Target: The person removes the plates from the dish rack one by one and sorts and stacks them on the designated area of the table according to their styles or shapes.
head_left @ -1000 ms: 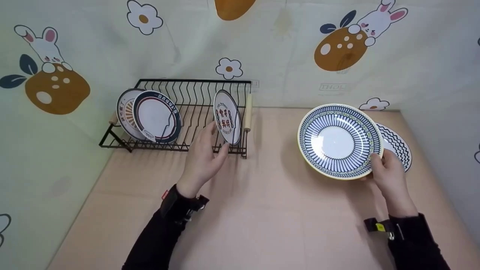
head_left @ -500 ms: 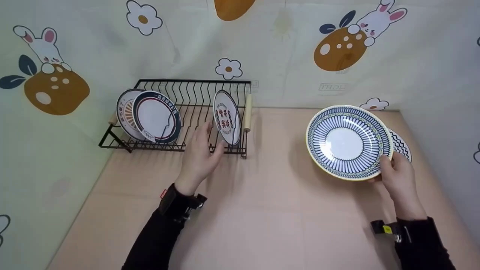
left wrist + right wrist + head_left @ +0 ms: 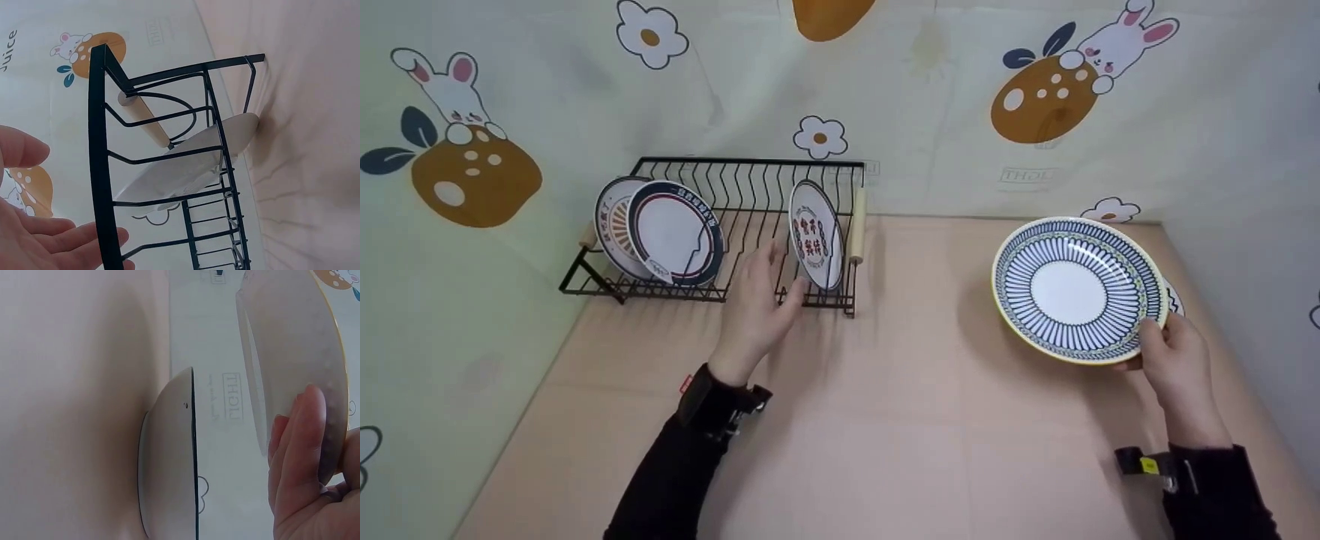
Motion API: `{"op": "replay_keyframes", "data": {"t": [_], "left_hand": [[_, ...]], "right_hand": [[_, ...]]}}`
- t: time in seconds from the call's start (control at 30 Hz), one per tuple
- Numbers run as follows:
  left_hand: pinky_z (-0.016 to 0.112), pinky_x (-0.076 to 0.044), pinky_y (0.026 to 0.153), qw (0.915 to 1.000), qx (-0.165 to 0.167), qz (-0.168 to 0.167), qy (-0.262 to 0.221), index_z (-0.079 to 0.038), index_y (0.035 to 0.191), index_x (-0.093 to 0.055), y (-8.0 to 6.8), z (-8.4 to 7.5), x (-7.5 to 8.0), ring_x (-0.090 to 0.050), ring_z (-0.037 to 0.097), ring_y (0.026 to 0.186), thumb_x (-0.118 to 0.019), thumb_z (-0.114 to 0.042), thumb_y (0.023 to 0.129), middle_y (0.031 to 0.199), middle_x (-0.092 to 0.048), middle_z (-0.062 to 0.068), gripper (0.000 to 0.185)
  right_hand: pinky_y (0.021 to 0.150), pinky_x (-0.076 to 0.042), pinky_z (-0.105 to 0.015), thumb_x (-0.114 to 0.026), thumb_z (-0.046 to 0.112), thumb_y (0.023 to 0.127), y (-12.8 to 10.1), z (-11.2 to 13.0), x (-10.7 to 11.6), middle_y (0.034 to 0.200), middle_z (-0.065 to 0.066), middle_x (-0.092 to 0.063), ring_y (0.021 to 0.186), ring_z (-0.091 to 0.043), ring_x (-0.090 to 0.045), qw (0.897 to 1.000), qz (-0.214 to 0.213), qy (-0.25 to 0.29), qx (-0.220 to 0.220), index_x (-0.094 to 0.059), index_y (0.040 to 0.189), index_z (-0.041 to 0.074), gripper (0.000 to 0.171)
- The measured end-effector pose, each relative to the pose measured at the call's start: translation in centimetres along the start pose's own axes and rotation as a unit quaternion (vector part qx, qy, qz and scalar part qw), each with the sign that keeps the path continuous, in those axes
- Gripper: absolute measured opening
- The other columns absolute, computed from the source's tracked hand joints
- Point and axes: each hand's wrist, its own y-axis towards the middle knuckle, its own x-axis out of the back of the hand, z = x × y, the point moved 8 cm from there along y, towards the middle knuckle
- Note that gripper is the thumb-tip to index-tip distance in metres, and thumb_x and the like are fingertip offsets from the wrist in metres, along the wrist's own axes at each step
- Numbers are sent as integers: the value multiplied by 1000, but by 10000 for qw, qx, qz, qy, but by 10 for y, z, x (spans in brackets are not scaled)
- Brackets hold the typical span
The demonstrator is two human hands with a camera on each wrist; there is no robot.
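My right hand (image 3: 1179, 367) grips a deep blue-and-white patterned plate (image 3: 1069, 292) by its right rim, thumb on top. In the right wrist view, fingers (image 3: 306, 439) lie along its underside. That plate hangs above another plate (image 3: 171, 455), which stands on the table and has a wavy-patterned edge (image 3: 1174, 298), mostly hidden in the head view. My left hand (image 3: 754, 315) is at the front of the black wire dish rack (image 3: 750, 160), fingers loosely extended and holding nothing. Just right of it, a plate with red characters (image 3: 815, 236) stands upright in the rack.
Two plates, one with an orange striped motif (image 3: 613, 217) and one with a dark blue rim (image 3: 675, 232), lean in the rack's left end. The rack has wooden handles (image 3: 857, 225). A cloth wall with rabbit prints (image 3: 930, 97) rises behind the pinkish table (image 3: 900, 405).
My right hand has moved the patterned plate to the right and slightly nearer, covering more of the plate beneath. My left hand has drawn slightly left, away from the red-character plate.
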Motion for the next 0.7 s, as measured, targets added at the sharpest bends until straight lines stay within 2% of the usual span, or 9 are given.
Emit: {"op": "replay_keyframes", "data": {"t": [0.33,0.7], "left_hand": [[51,-45,99,9996,240,42,121,9,137,-44,4,8,-2,-54,40,117,-66,-20,92,130,-54,27,58],[51,-47,95,9994,311,78,158,9,137,-43,7,13,-4,-56,41,112,-66,-21,92,127,-55,26,59]], "right_hand": [[54,-58,-27,-29,18,101,1,-12,8,84,-7,-59,56,-12,-63,9989,7,-177,-431,-33,139,-21,54],[56,-58,-26,-28,19,102,3,-27,19,89,-1,-57,59,-10,-63,9977,-35,-42,-668,-20,149,-16,59]]}}
